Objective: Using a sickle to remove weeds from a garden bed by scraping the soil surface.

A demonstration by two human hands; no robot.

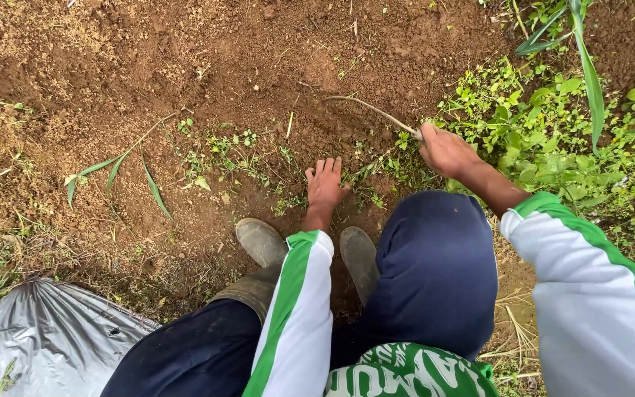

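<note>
I am crouched over bare brown soil. My left hand [324,184] lies flat on the ground with fingers spread, among small green weeds [240,158]. My right hand [444,151] is closed around the handle end of a thin curved tool [372,110], like a sickle, whose tip arcs left over the soil. Both arms wear white sleeves with green stripes. My two grey-green boots [262,241] stand just below my left hand, between my dark blue trouser legs.
Dense low green weeds and a long leaf blade [589,73] fill the right side. A grey plastic sheet or bag [53,342] lies at the bottom left. A sprig of grass [115,173] lies on the soil at the left.
</note>
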